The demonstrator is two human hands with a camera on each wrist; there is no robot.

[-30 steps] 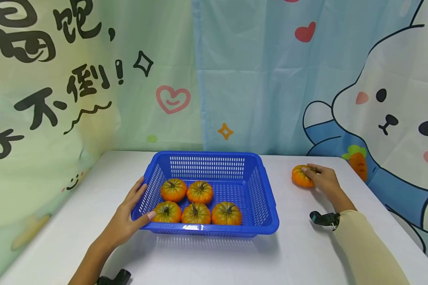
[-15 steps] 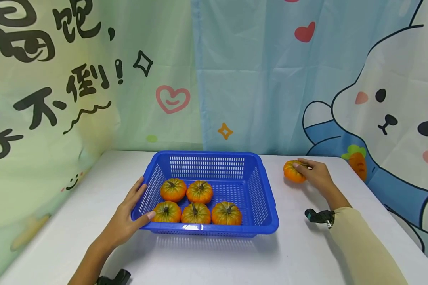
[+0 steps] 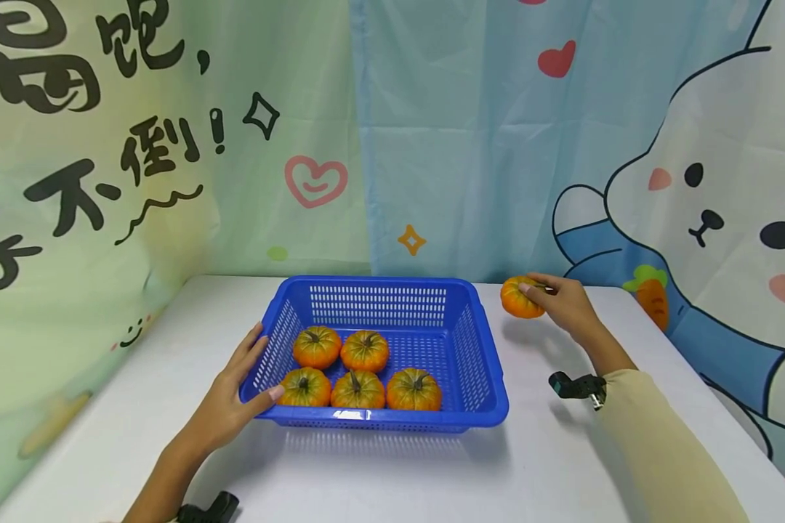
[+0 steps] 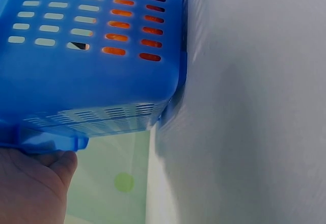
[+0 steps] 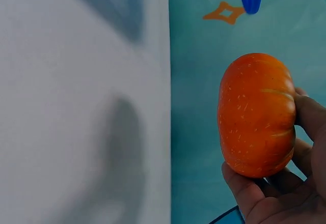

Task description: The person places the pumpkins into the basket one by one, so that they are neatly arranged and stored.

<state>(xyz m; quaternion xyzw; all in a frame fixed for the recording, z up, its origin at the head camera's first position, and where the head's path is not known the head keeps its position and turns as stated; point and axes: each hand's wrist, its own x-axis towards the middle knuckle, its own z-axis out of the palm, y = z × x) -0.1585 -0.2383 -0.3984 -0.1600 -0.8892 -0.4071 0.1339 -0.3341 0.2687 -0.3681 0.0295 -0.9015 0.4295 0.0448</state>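
Observation:
A small orange pumpkin (image 3: 520, 298) hangs above the table to the right of a blue plastic basket (image 3: 477, 419). My right hand (image 3: 568, 306) grips it, thumb and fingers on its stem side. In the right wrist view its orange underside (image 5: 257, 117) shows, with fingers curled around the edge. My left hand (image 3: 222, 407) rests on the basket's near left corner, thumb on the front rim and fingers stretched along the left side. Several pumpkins sit inside the basket, such as the front right pumpkin (image 3: 414, 390). In the left wrist view the palm (image 4: 33, 188) lies beneath the rim.
The white table (image 3: 392, 479) extends around the basket. A printed cloth backdrop (image 3: 445, 145) hangs behind the table and along its left side. Both wrists wear dark devices, such as the right wrist camera (image 3: 576, 386).
My right hand has carried the pumpkin up off the table and leftward toward the basket. The left hand and the basket have stayed in place.

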